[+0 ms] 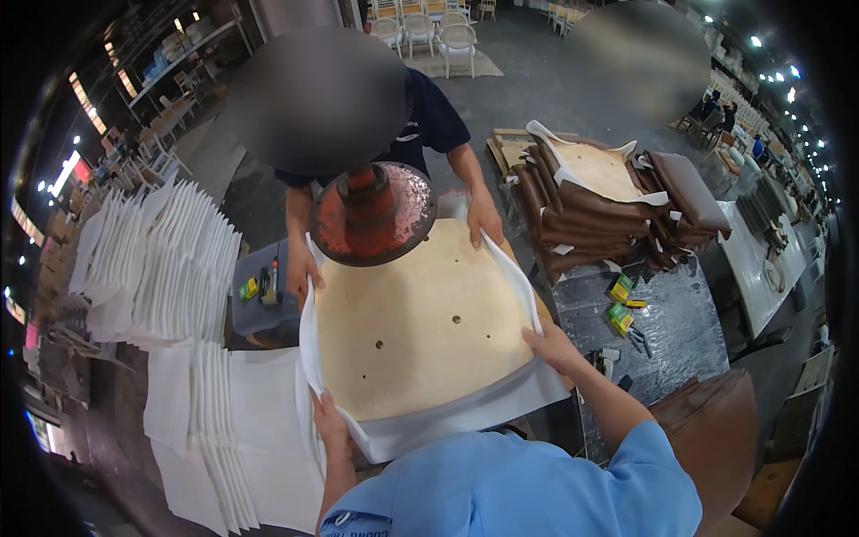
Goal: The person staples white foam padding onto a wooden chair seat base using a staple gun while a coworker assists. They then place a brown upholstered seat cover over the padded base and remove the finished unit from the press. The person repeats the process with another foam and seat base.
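Where two people face each other across the work, a pale wooden panel (420,304) with several small dark holes lies face up between them, on a white sheet (488,407) whose edges fold up around its sides. The wearer's left hand (332,427) is closed on the sheet at the panel's near left corner; the right hand (551,349) is closed on the sheet along the right side, near the front corner. Opposite, a co-worker in a dark shirt has one hand (302,274) at the far left corner and the other (484,217) at the far edge. A round, worn red metal disc (412,224) hangs over the panel's far part, hiding some of it. To the left are a grey padded surface (277,315) bearing small items and, beyond it, tall stacks of white sheets (152,259). To the right, a shiny dark table (676,313) carries green and yellow boxes (620,319) and a heap of brown covers (577,219). Pale chairs (457,43) stand in the background.
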`<state>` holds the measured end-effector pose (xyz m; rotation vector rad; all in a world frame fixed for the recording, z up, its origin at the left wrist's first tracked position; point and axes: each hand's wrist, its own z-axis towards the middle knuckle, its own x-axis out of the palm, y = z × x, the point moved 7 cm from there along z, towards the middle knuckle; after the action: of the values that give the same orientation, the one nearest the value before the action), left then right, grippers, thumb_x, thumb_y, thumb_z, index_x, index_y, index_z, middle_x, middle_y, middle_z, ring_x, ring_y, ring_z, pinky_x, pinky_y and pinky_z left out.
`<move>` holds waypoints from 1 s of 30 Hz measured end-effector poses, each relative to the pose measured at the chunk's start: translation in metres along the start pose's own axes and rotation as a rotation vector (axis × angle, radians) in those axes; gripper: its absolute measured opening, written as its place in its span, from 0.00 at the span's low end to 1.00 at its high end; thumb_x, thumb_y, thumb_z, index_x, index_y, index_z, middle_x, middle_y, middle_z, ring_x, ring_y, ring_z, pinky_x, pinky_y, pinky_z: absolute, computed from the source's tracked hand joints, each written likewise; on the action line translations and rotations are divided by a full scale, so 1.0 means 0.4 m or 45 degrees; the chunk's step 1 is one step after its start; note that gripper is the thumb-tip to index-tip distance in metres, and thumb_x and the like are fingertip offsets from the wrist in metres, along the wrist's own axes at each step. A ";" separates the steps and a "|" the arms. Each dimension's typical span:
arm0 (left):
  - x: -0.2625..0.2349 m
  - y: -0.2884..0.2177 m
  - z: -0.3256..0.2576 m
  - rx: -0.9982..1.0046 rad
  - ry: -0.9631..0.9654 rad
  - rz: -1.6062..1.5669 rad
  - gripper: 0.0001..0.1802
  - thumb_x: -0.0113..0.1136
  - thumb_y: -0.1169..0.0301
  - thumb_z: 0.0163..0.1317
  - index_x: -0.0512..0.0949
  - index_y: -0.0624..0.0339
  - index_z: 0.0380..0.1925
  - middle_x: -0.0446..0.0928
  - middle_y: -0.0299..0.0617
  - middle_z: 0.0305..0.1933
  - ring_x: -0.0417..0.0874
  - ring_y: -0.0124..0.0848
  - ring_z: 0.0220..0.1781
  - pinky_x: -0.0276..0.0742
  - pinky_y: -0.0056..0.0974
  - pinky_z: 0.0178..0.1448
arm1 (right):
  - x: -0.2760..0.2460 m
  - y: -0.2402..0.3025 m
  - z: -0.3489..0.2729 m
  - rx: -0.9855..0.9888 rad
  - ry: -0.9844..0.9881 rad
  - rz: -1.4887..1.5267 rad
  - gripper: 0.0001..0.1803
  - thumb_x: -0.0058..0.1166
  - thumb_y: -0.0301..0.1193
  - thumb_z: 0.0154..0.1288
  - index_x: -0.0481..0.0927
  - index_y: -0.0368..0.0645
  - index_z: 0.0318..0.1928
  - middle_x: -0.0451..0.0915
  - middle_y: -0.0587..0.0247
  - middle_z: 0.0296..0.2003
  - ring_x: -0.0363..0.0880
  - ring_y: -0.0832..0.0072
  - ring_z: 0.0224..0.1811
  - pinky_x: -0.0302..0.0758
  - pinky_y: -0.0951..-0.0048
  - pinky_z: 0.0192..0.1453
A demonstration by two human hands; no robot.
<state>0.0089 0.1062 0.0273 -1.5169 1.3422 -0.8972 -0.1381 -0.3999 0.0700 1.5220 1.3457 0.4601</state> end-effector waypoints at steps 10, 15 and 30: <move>0.008 -0.093 -0.031 0.706 -0.211 1.296 0.22 0.55 0.63 0.85 0.79 0.70 0.67 0.84 0.66 0.61 0.88 0.68 0.51 0.83 0.63 0.59 | 0.011 0.035 0.025 -0.116 -0.220 -0.630 0.32 0.61 0.44 0.78 0.79 0.48 0.78 0.88 0.32 0.61 0.86 0.35 0.66 0.81 0.46 0.71; 0.013 -0.075 -0.025 0.290 -0.153 1.388 0.27 0.58 0.60 0.83 0.77 0.73 0.69 0.81 0.63 0.57 0.87 0.65 0.54 0.83 0.64 0.59 | 0.029 0.050 0.006 -0.114 -0.125 -0.772 0.30 0.58 0.45 0.78 0.81 0.45 0.73 0.89 0.32 0.58 0.87 0.34 0.64 0.81 0.45 0.69; -0.101 -0.034 0.246 0.007 0.054 0.410 0.19 0.72 0.59 0.77 0.88 0.65 0.54 0.91 0.47 0.43 0.90 0.34 0.45 0.84 0.42 0.53 | 0.012 0.023 0.020 -0.119 -0.024 -0.715 0.40 0.56 0.33 0.85 0.57 0.44 0.90 0.85 0.38 0.69 0.85 0.50 0.70 0.76 0.57 0.75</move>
<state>0.0989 0.1614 0.0085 -1.2365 1.5583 -0.7299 -0.1255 -0.3979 0.0731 1.0067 1.6333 0.1476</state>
